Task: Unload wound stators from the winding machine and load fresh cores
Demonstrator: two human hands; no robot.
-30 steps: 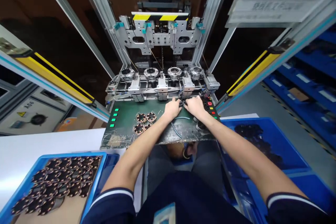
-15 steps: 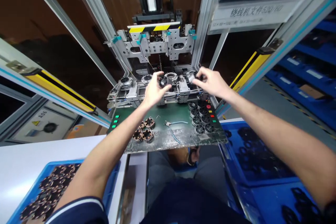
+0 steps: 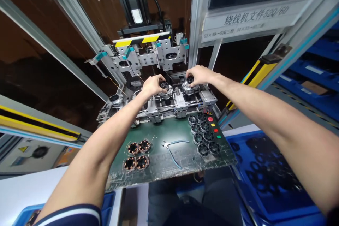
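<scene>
Both arms reach far forward into a winding machine. My left hand [image 3: 152, 84] is closed on a dark round stator core [image 3: 164, 85] that sits on one of the machine's round holders [image 3: 166, 93]. My right hand [image 3: 198, 74] is closed on a second dark stator core [image 3: 190, 79] over the holder to the right [image 3: 188, 88]. Another holder [image 3: 116, 99] at the far left carries a dark core. On the green work plate [image 3: 169, 164] lie several copper-wound stators [image 3: 136, 155] at the left and several bare black cores [image 3: 202, 136] at the right.
Blue-handled cutters [image 3: 173, 147] lie mid-plate. Coloured buttons [image 3: 213, 125] run along the plate's right edge. A blue bin [image 3: 265, 176] of black cores stands at the right, another blue bin's corner [image 3: 23, 213] at the lower left. Yellow-black light-curtain bars [image 3: 37, 123] flank the opening.
Both hands rose from the green plate, each carrying a dark core, and moved forward onto the machine's two right-hand holders. The camera view has tilted up and closer.
</scene>
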